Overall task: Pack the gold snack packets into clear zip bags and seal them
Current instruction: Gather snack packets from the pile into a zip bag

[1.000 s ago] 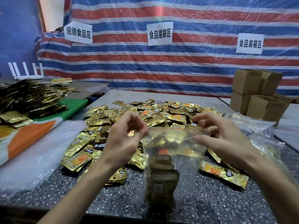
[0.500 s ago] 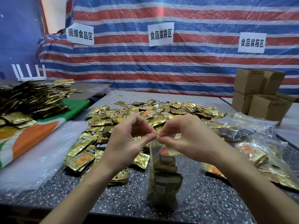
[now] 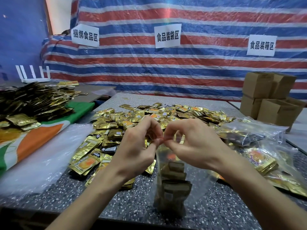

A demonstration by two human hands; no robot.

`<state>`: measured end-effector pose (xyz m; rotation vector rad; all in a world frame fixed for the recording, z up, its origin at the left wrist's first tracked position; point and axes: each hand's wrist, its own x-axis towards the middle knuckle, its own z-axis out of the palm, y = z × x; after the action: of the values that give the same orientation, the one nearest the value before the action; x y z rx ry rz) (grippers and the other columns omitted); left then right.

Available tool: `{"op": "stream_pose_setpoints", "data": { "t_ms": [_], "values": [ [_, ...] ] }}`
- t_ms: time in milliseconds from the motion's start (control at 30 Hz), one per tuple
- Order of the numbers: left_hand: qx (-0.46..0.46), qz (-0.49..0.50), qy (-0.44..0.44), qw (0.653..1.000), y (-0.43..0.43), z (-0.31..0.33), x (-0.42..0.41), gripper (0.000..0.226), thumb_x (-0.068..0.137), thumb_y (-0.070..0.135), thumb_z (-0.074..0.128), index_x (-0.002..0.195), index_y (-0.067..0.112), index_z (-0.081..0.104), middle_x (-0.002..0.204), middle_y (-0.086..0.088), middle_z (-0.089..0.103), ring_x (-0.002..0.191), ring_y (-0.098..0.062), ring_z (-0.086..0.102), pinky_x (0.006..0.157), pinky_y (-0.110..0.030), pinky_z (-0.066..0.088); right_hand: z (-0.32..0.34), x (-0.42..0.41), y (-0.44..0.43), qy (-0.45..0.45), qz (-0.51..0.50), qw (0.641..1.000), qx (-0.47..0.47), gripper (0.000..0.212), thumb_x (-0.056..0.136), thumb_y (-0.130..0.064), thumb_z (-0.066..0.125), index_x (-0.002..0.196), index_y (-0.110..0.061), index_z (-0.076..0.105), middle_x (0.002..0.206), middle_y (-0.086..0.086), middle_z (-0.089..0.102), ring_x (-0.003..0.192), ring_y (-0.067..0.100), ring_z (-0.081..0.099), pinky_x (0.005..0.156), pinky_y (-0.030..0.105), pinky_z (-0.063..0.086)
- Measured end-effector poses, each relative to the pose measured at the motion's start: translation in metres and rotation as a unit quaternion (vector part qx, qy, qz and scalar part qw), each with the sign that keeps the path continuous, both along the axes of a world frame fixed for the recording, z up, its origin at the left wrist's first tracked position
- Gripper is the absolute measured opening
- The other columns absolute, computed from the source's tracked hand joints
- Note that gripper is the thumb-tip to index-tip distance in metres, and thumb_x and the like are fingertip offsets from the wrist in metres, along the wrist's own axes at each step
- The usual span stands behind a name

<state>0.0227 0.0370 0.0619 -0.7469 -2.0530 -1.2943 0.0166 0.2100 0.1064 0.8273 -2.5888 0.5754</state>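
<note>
Head: L grip (image 3: 136,146), R grip (image 3: 196,146) in pinch on zip bag (image 3: 194,180); packet pile (image 3: 166,113) behind.

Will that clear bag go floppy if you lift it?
Probably floppy: the clear zip bag is thin, crinkly film, pinched only at its top by the left hand and right hand. Likely bottom-heavy, since the packets inside sit stacked low.

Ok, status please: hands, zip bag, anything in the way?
Left hand and right hand both pinch the top of the clear zip bag. Stacked packets inside; seal unclear. Loose gold packets behind, not blocking.
</note>
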Motion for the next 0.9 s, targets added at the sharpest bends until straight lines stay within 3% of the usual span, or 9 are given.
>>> {"op": "stream_pose_setpoints", "data": {
  "t_ms": [267, 433, 500, 667, 900],
  "values": [
    [0.053, 0.01, -0.02, 0.998, 0.001, 0.001, 0.003, 0.042, 0.077, 0.008, 0.068, 0.077, 0.044, 0.047, 0.08, 0.004, 0.066, 0.074, -0.013, 0.063, 0.068, -0.026, 0.053, 0.0, 0.004, 0.003, 0.038, -0.008, 0.999, 0.016, 0.004, 0.084, -0.034, 0.067, 0.081, -0.033, 0.068, 0.071, -0.022, 0.06, 0.076, 0.006, 0.058, 0.062, 0.029, 0.042],
    [0.064, 0.018, -0.028, 0.997, 0.004, 0.0, 0.001, 0.04, 0.078, 0.007, 0.068, 0.074, 0.037, 0.042, 0.079, -0.003, 0.063, 0.074, -0.022, 0.059, 0.068, -0.043, 0.051, 0.003, 0.001, 0.012, 0.028, -0.036, 0.999, 0.014, 0.004, 0.085, -0.038, 0.07, 0.083, -0.034, 0.072, 0.077, -0.021, 0.067, 0.078, 0.007, 0.062, 0.068, 0.031, 0.05],
    [0.068, 0.023, -0.031, 0.997, 0.006, 0.001, -0.001, 0.04, 0.078, 0.008, 0.069, 0.073, 0.035, 0.04, 0.078, -0.005, 0.063, 0.074, -0.024, 0.059, 0.068, -0.044, 0.049, 0.004, -0.001, 0.017, 0.01, -0.035, 0.999, 0.008, 0.009, 0.085, -0.041, 0.071, 0.08, -0.033, 0.072, 0.073, -0.022, 0.065, 0.076, 0.005, 0.061, 0.07, 0.034, 0.052],
    [0.082, 0.033, -0.034, 0.996, -0.002, -0.002, -0.008, 0.045, 0.08, -0.012, 0.07, 0.074, 0.021, 0.04, 0.079, -0.007, 0.065, 0.072, -0.01, 0.062, 0.064, -0.017, 0.049, 0.006, -0.007, 0.038, -0.021, -0.047, 0.999, 0.003, 0.015, 0.087, -0.045, 0.07, 0.077, -0.034, 0.07, 0.077, -0.02, 0.065, 0.08, 0.005, 0.061, 0.075, 0.042, 0.055],
    [0.099, 0.046, -0.038, 0.993, -0.014, -0.007, -0.013, 0.048, 0.081, -0.012, 0.07, 0.072, 0.023, 0.04, 0.079, -0.007, 0.066, 0.071, -0.012, 0.062, 0.058, -0.019, 0.05, -0.001, -0.01, 0.059, -0.051, -0.052, 0.997, -0.014, 0.015, 0.086, -0.044, 0.069, 0.076, -0.032, 0.07, 0.078, -0.016, 0.068, 0.079, 0.004, 0.061, 0.078, 0.046, 0.054]
  ]
}}
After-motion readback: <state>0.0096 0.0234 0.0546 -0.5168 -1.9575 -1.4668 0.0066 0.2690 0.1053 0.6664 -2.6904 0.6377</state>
